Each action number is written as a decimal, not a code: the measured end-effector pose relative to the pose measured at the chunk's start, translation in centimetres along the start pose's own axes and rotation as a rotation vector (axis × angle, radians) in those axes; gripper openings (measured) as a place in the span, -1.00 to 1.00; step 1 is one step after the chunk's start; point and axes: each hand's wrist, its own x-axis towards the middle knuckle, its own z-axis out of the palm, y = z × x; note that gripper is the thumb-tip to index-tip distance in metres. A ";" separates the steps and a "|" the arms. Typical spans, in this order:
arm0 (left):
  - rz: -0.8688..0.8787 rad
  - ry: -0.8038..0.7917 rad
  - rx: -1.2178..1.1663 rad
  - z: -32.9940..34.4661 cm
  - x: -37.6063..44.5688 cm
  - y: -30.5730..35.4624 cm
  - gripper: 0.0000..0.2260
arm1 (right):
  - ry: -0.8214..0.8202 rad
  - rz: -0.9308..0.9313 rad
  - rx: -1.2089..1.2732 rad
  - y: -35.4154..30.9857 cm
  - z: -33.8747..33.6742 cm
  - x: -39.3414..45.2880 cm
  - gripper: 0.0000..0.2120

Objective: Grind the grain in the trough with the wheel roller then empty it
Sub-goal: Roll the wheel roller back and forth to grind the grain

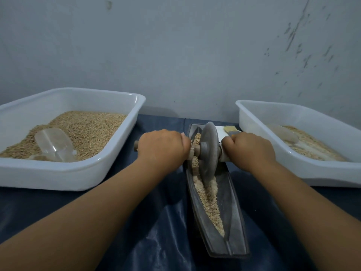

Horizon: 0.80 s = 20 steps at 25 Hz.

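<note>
A long grey boat-shaped trough (pixel 233 227) lies on the dark blue cloth, running from near me toward the wall. Tan grain (pixel 209 196) fills its groove. A grey stone wheel roller (pixel 209 151) stands on edge in the far half of the trough, on a wooden axle. My left hand (pixel 163 146) grips the axle's left handle, whose end (pixel 136 145) sticks out past my fist. My right hand (pixel 251 148) grips the right handle, which is mostly hidden.
A white tub (pixel 74 173) at left holds whole grain and a clear plastic scoop (pixel 54 143). Another white tub (pixel 304 165) at right holds paler grain and a second scoop (pixel 284 133). A brush (pixel 230 130) lies behind the wheel. The wall stands close behind.
</note>
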 end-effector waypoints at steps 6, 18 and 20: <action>0.050 -0.145 0.091 -0.2 2.1 -0.8 -0.72 | -0.031 0.019 -0.025 -0.5 -0.5 1.4 -0.65; 0.011 -0.087 0.020 -0.1 2.3 -0.3 -0.84 | -0.122 0.046 0.017 -0.4 -0.4 1.8 -0.66; -0.024 -0.028 -0.009 0.0 1.2 0.3 -0.87 | -0.091 0.042 0.028 0.1 -0.2 0.5 -0.64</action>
